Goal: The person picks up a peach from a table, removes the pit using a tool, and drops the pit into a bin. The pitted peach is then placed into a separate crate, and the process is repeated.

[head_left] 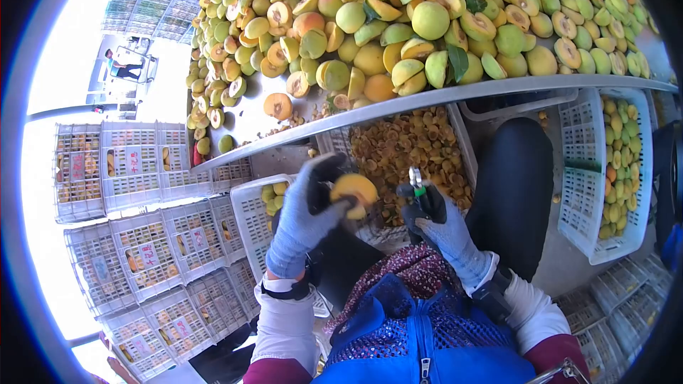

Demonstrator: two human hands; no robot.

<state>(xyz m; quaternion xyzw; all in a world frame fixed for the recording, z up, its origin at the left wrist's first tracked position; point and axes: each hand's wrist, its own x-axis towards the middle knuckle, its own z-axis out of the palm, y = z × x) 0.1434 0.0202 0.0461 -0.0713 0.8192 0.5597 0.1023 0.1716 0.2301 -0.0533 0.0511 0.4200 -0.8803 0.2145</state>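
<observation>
Far table point(498, 86) was heaped with fruit point(430, 20). Nearer, left hand point(307, 206) gripped a cut half point(359, 188), left of pliers point(418, 188) gripped in right hand point(445, 229). I judged steadiness vital.

A metal table point(250, 115) carries a broad heap of fruit point(430, 20) — whole ones and cut halves point(277, 106), green through yellow to orange. Green leaves point(457, 62) lie among them; toward the left end, loose halves sit beside small brown scraps point(286, 126) on bare metal.

2 grey-blue gloves point(293, 236) with dark fingers point(329, 168), white-and-maroon sleeves point(286, 321), blue zipped vest point(466, 355), black trousers point(525, 192)
</observation>
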